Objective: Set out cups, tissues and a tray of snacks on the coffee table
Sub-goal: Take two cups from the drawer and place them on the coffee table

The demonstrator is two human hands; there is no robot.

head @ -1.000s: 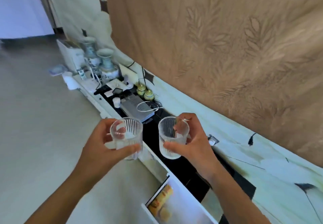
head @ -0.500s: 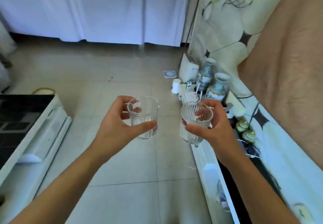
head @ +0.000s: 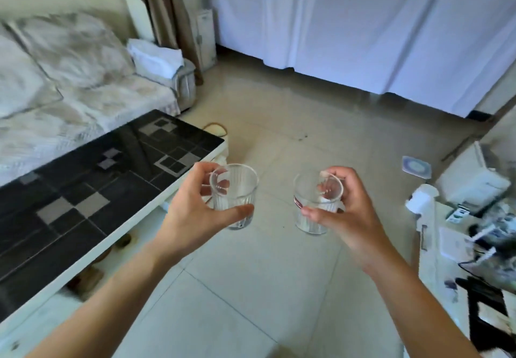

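Observation:
My left hand grips a clear ribbed glass cup, held upright in the air just off the right end of the coffee table. The table has a black top with grey squares and a white edge; it runs along the left of the view. My right hand grips a second clear ribbed glass cup, also upright, over the tiled floor. Both cups look empty. No tissues or snack tray show on the table.
A pale sofa stands behind the table. White curtains hang across the back. A low white TV cabinet cluttered with small items lines the right edge. A small round item lies on the floor beyond the table's end.
The view has swung left from the TV cabinet towards the coffee table and sofa. Both hands keep their cups, carried along with the turn.

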